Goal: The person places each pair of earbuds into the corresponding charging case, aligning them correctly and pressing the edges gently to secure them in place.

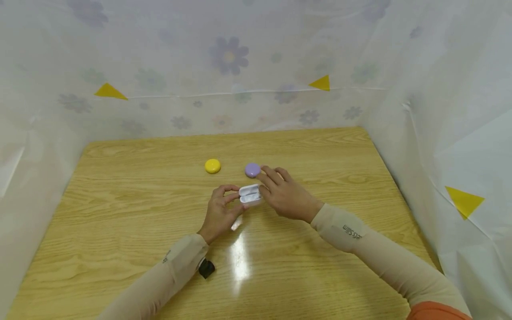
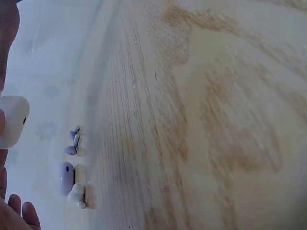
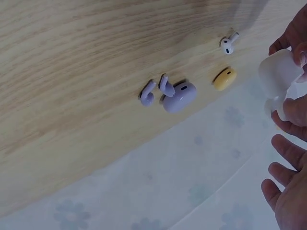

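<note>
My left hand (image 1: pixel 221 211) grips a white earbud case (image 1: pixel 249 199) by its left end, thumb on the near side and fingers behind. The lid stands raised, with the hollow inside facing up. At the right end, my right hand (image 1: pixel 284 198) has thumb and index finger closed on a small white piece (image 3: pixel 277 109); I cannot tell whether it is the lid or an earbud. Its other fingers are spread apart, near the purple earbud case (image 1: pixel 252 170). A white earbud (image 3: pixel 227 46) lies on the table, hidden from the head view.
A yellow earbud case (image 1: pixel 213 166) sits to the left of the purple one. Two purple earbuds (image 3: pixel 147 94) lie beside the purple case. The wooden table (image 1: pixel 132 186) is bounded by a pale flowered curtain (image 1: pixel 180 71) with yellow triangles on it.
</note>
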`<state>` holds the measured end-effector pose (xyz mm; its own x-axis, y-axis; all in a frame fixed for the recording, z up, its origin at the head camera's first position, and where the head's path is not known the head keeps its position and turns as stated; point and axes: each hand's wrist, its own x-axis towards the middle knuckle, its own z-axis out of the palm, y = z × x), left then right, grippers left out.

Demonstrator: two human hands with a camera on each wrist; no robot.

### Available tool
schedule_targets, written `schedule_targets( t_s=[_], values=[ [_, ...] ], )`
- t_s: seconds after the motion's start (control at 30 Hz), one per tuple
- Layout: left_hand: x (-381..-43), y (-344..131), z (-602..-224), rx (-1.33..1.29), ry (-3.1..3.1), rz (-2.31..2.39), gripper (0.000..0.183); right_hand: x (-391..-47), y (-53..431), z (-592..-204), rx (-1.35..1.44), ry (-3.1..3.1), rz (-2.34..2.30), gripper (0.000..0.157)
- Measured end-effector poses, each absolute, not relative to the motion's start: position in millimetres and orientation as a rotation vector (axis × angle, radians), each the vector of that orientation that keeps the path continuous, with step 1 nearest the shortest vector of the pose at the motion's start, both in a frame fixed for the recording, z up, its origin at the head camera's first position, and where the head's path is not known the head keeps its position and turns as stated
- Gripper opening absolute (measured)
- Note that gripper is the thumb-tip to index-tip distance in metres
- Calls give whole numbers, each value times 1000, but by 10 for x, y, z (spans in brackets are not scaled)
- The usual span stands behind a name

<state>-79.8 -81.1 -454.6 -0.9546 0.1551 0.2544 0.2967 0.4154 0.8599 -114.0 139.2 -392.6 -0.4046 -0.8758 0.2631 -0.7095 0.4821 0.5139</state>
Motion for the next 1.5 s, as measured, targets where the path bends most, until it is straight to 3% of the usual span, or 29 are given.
schedule_targets(
  t_s=[0.53, 0.83, 0.97, 1.5],
  values=[
    [-803, -812, -4561, -435, -2513, -1517, 30, -1117, 1323, -3868, 1363, -2205, -545, 31],
    [-812, -816, -4585, -431, -2512, -1503, 30, -1124, 1336, -3839, 1327, -2176, -686, 26],
    [-815, -811, -4583, -452, -2494, -1492, 31, -1118, 1315, -3854, 1370, -2189, -658, 32],
    [-818, -807, -4570, -446, -2492, -1497, 32, -1140, 1331, -3905, 1380, -2212, -463, 32]
  ],
)
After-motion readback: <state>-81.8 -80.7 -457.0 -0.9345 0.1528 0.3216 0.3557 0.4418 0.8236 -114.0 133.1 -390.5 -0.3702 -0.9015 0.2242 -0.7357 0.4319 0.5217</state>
